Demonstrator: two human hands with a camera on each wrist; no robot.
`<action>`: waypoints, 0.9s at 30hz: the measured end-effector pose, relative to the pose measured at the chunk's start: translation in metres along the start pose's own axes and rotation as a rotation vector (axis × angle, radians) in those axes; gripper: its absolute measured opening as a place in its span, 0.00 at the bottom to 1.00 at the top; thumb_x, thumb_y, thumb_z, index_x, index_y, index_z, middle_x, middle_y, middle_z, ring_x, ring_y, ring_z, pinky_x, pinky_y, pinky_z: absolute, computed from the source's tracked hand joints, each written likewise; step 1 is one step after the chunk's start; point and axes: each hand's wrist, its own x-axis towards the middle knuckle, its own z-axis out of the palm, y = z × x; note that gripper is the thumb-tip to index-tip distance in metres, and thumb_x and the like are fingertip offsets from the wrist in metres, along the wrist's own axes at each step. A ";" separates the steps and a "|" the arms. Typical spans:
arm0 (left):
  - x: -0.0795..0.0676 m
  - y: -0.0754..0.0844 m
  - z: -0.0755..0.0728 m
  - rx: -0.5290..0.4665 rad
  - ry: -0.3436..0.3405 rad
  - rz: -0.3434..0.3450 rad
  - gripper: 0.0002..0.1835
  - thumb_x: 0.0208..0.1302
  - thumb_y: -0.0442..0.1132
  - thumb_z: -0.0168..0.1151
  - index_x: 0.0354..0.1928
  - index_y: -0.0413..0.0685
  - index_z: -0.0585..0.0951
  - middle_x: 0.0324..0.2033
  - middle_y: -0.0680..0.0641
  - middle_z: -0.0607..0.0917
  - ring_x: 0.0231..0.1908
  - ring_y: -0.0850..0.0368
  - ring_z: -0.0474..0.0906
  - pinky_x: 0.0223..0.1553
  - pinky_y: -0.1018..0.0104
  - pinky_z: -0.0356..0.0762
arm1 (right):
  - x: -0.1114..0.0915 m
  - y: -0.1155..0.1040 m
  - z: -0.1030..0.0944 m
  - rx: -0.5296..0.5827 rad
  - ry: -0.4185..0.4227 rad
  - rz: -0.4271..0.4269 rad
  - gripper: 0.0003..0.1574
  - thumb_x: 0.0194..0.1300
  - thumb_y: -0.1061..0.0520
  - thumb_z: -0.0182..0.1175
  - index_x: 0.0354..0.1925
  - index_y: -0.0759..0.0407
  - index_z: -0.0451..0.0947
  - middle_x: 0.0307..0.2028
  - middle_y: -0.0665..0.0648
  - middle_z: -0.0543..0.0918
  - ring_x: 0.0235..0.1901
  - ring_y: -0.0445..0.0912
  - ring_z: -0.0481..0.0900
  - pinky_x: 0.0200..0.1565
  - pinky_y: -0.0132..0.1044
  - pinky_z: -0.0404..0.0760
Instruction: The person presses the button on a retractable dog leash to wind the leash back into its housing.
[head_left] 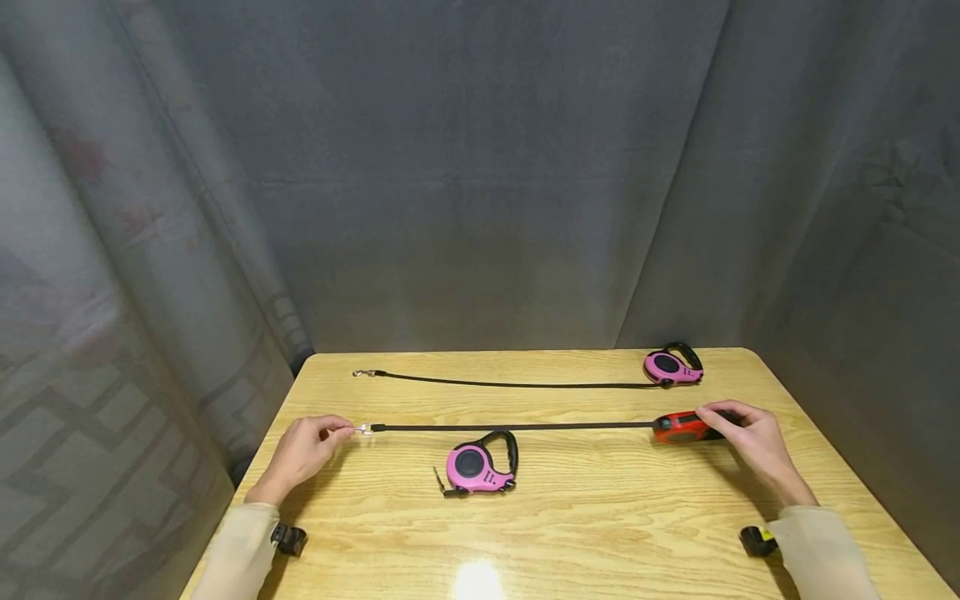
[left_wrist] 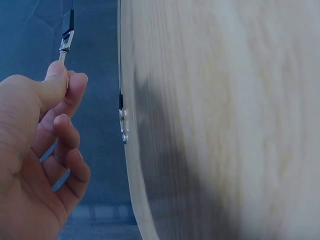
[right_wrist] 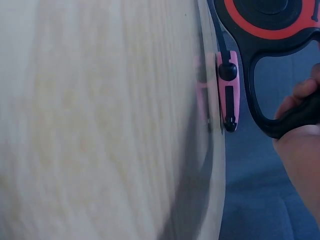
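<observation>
My left hand [head_left: 311, 450] pinches the metal clip [left_wrist: 66, 42] of a leash between thumb and forefinger, the other fingers loosely bent. From that clip a black strap [head_left: 517, 427] runs taut to the right, into a red and black retractable leash [head_left: 678, 427]. The right hand [head_left: 750, 433] grips this leash by its black loop handle [right_wrist: 300, 117], holding it over the table. Below the strap lies a pink retractable leash [head_left: 471, 467], its short black strap end at its left side.
Toward the back of the wooden table [head_left: 585, 517] lies another pink retractable leash [head_left: 667, 367], its black cord [head_left: 517, 385] drawn out leftward to a metal clip [head_left: 365, 373]. Grey curtains [head_left: 480, 183] hang behind and at both sides.
</observation>
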 end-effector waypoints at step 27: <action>-0.001 0.010 0.007 -0.022 0.036 0.014 0.04 0.70 0.43 0.73 0.41 0.54 0.93 0.25 0.54 0.87 0.20 0.65 0.66 0.25 0.69 0.64 | 0.008 -0.014 0.020 0.025 -0.059 -0.051 0.15 0.72 0.55 0.71 0.48 0.66 0.88 0.37 0.25 0.85 0.39 0.26 0.80 0.42 0.21 0.74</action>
